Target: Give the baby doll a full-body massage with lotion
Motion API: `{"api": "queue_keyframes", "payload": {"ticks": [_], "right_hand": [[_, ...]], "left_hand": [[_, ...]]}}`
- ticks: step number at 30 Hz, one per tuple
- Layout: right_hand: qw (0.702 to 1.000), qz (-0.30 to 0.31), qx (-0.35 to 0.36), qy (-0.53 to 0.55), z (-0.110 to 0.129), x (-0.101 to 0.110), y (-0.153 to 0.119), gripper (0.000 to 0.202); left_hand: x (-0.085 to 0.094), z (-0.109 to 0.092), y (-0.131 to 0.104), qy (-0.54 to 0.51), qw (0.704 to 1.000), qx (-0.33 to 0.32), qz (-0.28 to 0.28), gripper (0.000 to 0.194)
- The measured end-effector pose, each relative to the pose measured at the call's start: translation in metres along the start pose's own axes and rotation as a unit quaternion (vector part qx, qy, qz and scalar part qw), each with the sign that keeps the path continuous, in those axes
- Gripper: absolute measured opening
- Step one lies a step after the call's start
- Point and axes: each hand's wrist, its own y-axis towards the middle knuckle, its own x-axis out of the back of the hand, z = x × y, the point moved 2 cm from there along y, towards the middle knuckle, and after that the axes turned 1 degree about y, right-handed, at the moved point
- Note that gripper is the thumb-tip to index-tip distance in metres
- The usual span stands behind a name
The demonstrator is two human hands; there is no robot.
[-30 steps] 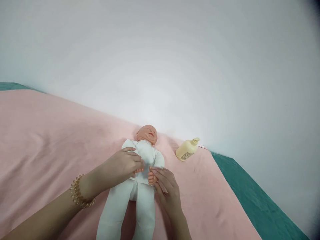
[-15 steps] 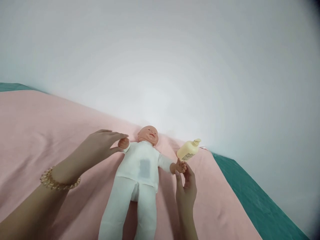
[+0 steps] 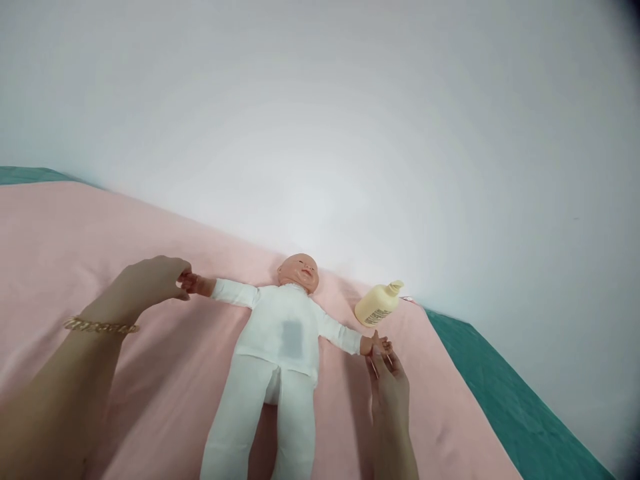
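Observation:
A baby doll in a white top and white trousers lies on its back, its arms stretched out to both sides. A grey-blue patch shows on its front. At the left, my left hand, with a beaded bracelet on the wrist, is closed round the doll's hand. My right hand pinches the doll's other hand between thumb and fingers. Just beyond that hand a pale yellow pump bottle with printed text stands tilted in the view.
A pink cloth lies under the doll, with soft creases. Green material shows past its edge at the right and at the far left. Behind rises a plain pale wall.
My left hand has moved left, drawing the doll's arm out straight. My right hand has shifted right and slightly down with the other arm. The bottle has stayed put.

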Motion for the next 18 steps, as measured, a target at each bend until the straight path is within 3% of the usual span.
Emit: {"api": "queue_keyframes", "payload": {"ticks": [9,18], "right_hand": [[0.997,0.0,-0.065,0.038,-0.012,0.003,0.01,0.042],[0.996,-0.004,-0.07,0.053,-0.022,0.007,0.018,0.038]], "left_hand": [[-0.026,0.005,0.018,-0.012,0.997,-0.05,0.059,0.006],[-0.036,0.012,0.024,-0.002,0.997,-0.072,0.042,0.024]]}}
